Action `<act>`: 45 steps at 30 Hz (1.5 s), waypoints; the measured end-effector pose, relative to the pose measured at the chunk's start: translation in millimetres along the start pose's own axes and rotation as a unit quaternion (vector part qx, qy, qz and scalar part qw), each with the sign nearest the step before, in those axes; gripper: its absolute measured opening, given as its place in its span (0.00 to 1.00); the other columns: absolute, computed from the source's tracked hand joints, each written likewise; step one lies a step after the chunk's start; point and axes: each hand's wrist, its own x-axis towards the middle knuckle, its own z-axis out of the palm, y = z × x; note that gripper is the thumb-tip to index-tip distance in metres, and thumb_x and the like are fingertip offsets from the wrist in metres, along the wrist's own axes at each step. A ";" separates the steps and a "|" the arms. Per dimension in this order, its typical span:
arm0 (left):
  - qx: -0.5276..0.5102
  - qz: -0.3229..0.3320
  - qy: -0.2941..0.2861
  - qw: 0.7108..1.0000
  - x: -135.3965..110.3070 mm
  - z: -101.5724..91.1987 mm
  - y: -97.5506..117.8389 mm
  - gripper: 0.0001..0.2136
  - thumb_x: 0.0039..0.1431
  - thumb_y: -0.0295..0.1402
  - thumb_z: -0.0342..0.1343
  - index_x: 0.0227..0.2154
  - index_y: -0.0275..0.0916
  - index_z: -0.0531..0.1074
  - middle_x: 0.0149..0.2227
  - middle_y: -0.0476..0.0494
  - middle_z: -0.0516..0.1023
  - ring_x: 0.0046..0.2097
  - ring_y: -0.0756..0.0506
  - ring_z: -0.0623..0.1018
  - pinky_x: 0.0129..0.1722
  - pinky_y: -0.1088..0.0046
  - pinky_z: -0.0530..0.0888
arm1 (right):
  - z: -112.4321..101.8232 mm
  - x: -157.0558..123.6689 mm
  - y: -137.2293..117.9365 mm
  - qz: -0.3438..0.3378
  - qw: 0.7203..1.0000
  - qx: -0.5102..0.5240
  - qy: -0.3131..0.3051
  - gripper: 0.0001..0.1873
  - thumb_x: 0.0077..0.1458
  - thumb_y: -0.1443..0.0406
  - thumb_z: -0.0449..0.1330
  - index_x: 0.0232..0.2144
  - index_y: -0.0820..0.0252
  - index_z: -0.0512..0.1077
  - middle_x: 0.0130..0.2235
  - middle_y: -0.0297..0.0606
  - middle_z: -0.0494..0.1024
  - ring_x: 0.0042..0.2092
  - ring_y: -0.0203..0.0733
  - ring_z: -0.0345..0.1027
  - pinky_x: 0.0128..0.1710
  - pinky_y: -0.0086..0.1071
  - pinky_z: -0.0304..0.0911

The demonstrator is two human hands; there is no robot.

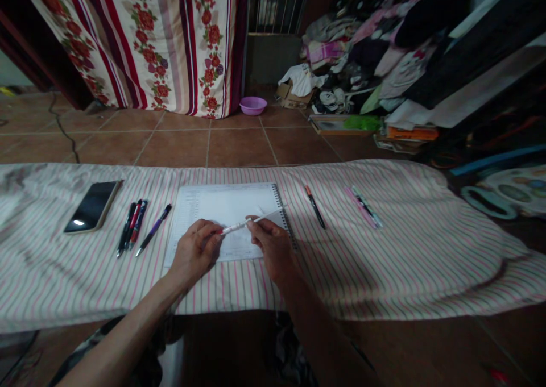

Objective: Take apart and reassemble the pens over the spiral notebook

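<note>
Over the spiral notebook (213, 196), my left hand (198, 248) is closed around one end of a white pen barrel (234, 228), with a bit of pink showing at the fingertips. The fingers of my right hand (271, 239) pinch a thin white stick (273, 212), which points up to the right past the spiral binding. The barrel's right end meets my right fingertips; whether the two pieces are joined there I cannot tell. Both wrists hang over the notebook's near edge. Its page is white, with faint lines or print at the left.
Left of the notebook lie a purple pen (154, 229), several dark and red pens (132, 228) and a phone (92, 206). To the right are an orange-capped black pen (314, 207) and two slim pens (364, 207), pink and pale green. A striped cloth (405, 262) covers the surface.
</note>
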 end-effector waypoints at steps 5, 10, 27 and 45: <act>-0.027 -0.015 -0.001 1.000 0.1 -0.3 2.0 0.08 0.56 0.32 0.49 0.34 0.40 0.73 0.34 0.44 0.73 0.38 0.45 0.72 0.39 0.66 0.69 | 0.1 -0.1 -0.1 -0.006 1.000 -0.003 0.001 0.08 0.39 0.61 0.64 0.24 0.59 0.77 0.22 0.30 0.68 0.24 0.30 0.54 0.24 0.27 0.51; -0.027 -0.018 -0.008 0.999 -0.2 -0.4 2.0 0.08 0.56 0.31 0.49 0.34 0.39 0.72 0.34 0.43 0.73 0.38 0.45 0.72 0.39 0.66 0.69 | -0.8 -0.2 0.5 -0.004 1.000 -0.003 0.007 0.09 0.39 0.61 0.64 0.26 0.59 0.77 0.22 0.30 0.67 0.25 0.31 0.55 0.25 0.27 0.51; -0.012 0.005 -0.002 1.000 -1.5 5.7 -2.2 0.08 0.58 0.31 0.47 0.34 0.39 0.71 0.34 0.45 0.72 0.38 0.47 0.73 0.39 0.68 0.70 | -1.1 0.9 -0.2 -0.008 1.000 0.002 0.007 0.10 0.39 0.60 0.64 0.26 0.60 0.77 0.20 0.28 0.65 0.25 0.30 0.55 0.26 0.27 0.51; -0.028 -0.006 0.006 1.000 -0.2 6.2 0.5 0.07 0.57 0.31 0.48 0.34 0.40 0.71 0.34 0.45 0.73 0.39 0.46 0.73 0.39 0.67 0.71 | -0.1 1.2 -0.8 -0.016 1.000 -0.017 0.006 0.09 0.40 0.60 0.63 0.25 0.60 0.76 0.19 0.28 0.64 0.24 0.30 0.54 0.25 0.27 0.50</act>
